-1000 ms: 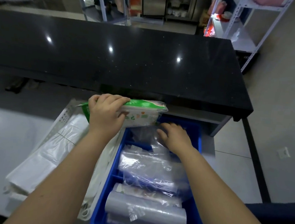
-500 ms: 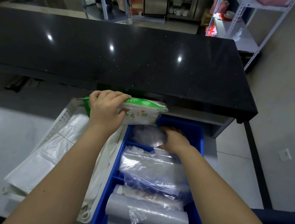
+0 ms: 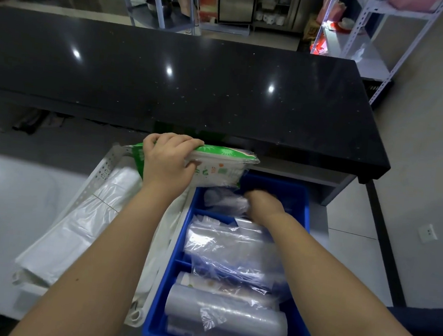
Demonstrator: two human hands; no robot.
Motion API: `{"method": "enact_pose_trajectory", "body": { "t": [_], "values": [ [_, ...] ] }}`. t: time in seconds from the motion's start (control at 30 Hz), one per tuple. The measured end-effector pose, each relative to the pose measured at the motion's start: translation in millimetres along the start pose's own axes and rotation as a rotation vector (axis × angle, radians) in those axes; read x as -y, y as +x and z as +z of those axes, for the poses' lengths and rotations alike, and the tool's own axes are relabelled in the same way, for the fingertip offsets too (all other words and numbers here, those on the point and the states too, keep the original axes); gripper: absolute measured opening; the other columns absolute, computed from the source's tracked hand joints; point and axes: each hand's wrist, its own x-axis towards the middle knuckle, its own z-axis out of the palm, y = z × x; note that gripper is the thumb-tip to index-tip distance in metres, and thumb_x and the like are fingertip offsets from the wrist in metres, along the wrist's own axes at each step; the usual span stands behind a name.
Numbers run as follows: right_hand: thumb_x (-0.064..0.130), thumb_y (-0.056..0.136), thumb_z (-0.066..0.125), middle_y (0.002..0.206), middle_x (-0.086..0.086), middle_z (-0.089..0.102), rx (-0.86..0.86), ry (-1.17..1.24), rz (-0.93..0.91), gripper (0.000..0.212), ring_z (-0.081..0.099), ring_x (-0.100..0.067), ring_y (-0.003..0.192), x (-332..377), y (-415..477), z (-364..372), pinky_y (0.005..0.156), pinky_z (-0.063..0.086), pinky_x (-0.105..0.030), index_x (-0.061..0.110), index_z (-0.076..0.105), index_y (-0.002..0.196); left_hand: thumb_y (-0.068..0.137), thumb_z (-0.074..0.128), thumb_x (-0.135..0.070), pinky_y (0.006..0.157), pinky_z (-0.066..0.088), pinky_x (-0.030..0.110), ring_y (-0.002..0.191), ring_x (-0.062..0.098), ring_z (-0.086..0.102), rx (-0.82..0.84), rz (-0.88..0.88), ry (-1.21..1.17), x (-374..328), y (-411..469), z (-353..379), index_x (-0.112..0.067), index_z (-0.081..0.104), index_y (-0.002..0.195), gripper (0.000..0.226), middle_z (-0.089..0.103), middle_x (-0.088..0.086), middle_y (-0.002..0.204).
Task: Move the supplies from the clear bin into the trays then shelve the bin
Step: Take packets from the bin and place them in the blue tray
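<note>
My left hand [image 3: 167, 163] is shut on a green-and-white soft pack [image 3: 223, 165] and holds it in the air over the far ends of the two trays. My right hand [image 3: 264, 202] reaches into the far compartment of the blue divided tray [image 3: 307, 202], fingers curled down on a crumpled clear plastic bag [image 3: 222, 201]; the hand is blurred. Flat clear bags [image 3: 229, 246] fill the middle compartment, and grey plastic rolls [image 3: 229, 316] lie in the near one. Left of it, a white perforated tray [image 3: 102, 173] holds folded white plastic bags [image 3: 81, 222]. No clear bin is in view.
A long black glossy counter [image 3: 195, 85] overhangs just beyond the trays. A white metal shelf rack [image 3: 381, 47] stands at the back right. A wall socket [image 3: 428, 232] sits low on the right wall. Tiled floor shows to the right of the blue tray.
My right hand has pushed the crumpled clear bag deeper into the blue tray's far compartment. My left hand and the green pack have stayed almost still.
</note>
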Motion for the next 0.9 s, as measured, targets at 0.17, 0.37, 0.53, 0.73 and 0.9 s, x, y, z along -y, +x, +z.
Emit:
{"method": "enact_pose_trajectory", "body": {
  "t": [0.17,0.37,0.53,0.73,0.9],
  "values": [
    [0.019,0.075,0.061,0.101,-0.003,0.06,-0.231,-0.245,-0.185,0.021,0.053,-0.03,0.096,2.4,-31.4,-16.7,0.073,0.032,-0.035,0.022,0.063,0.095,0.071,0.073,-0.014,0.089,0.03,0.041,0.098,0.023,0.059,0.029,-0.011,-0.004,-4.1,2.4,-8.8,-0.022,0.068,0.11,0.04,0.069,-0.002,0.103],
    [0.011,0.056,0.072,0.091,-0.006,0.061,-0.401,-0.4,-0.257,0.036,0.052,-0.031,0.086,11.1,-70.9,-39.1,0.068,0.023,-0.035,0.015,0.064,0.092,0.073,0.073,-0.015,0.089,0.028,0.041,0.1,0.022,0.057,0.041,0.023,-0.001,-20.1,8.1,-17.7,-0.023,0.066,0.113,0.041,0.068,-0.002,0.107],
    [0.007,0.06,0.069,0.093,-0.002,0.059,-0.457,-0.441,-0.199,0.037,0.051,-0.028,0.089,6.7,-103.7,-50.4,0.074,0.034,-0.037,0.017,0.062,0.096,0.076,0.071,-0.021,0.089,0.028,0.041,0.101,0.022,0.056,0.067,0.077,-0.018,-40.4,12.9,-15.1,-0.024,0.064,0.116,0.04,0.067,-0.003,0.109],
    [0.011,0.072,0.071,0.099,-0.001,0.061,-0.503,-0.417,-0.131,0.033,0.051,-0.024,0.089,-7.8,-148.4,-42.0,0.077,0.038,-0.035,0.018,0.063,0.103,0.082,0.065,-0.032,0.088,0.026,0.039,0.103,0.019,0.053,0.202,0.218,-0.07,-86.2,9.6,14.5,-0.029,0.058,0.122,0.041,0.064,-0.007,0.113],
    [0.012,0.081,0.063,0.107,0.0,0.063,-0.508,-0.376,-0.055,0.027,0.053,-0.024,0.097,-17.7,-169.6,-26.8,0.086,0.039,-0.036,0.018,0.063,0.107,0.084,0.064,-0.033,0.092,0.026,0.039,0.105,0.02,0.053,0.296,0.282,-0.092,-108.4,-0.8,42.7,-0.029,0.057,0.121,0.038,0.063,-0.007,0.111]
  ]
}}
